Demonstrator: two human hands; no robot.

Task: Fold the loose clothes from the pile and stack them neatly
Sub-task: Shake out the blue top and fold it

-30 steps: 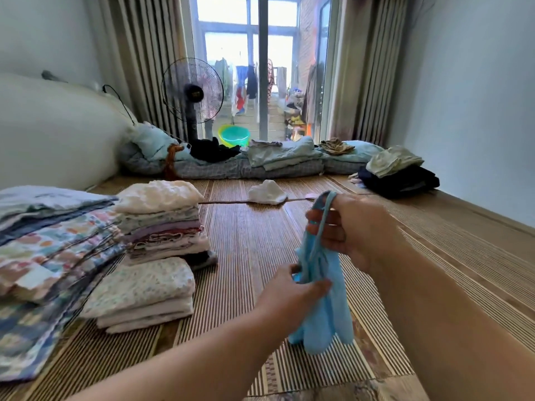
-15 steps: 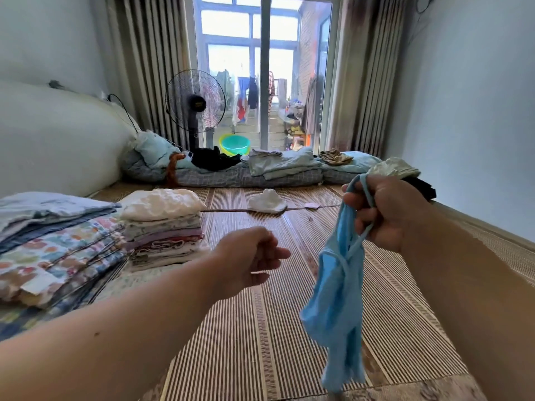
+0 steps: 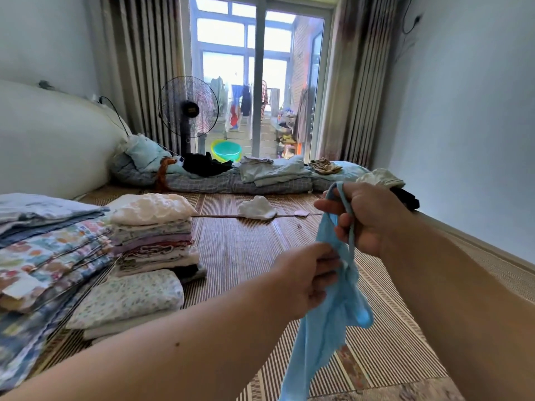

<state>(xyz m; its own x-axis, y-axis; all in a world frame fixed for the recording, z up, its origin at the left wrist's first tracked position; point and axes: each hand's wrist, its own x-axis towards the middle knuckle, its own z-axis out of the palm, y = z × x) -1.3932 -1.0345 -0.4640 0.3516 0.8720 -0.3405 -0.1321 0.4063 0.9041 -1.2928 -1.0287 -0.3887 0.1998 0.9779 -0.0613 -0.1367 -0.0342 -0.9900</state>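
Half a second ago our left hand (image 3: 307, 280) hung empty and loosely curled, clear of the cloth; now it has come across and pinched the light blue garment (image 3: 327, 319) just below the right hand (image 3: 367, 218). The right hand is clenched on the thin straps at the top, one strap looping up over its knuckles, and has dropped a little lower and nearer.

We judge this to be the straightening step: the piece hangs bunched and twisted between our hands, its tail trailing toward the near edge of the woven mat (image 3: 249, 250). The next move calls for drawing the hands apart to find the seams and open the cloth flat before any fold.

The folded stacks (image 3: 153, 241) wait at the left, well apart from the garment.
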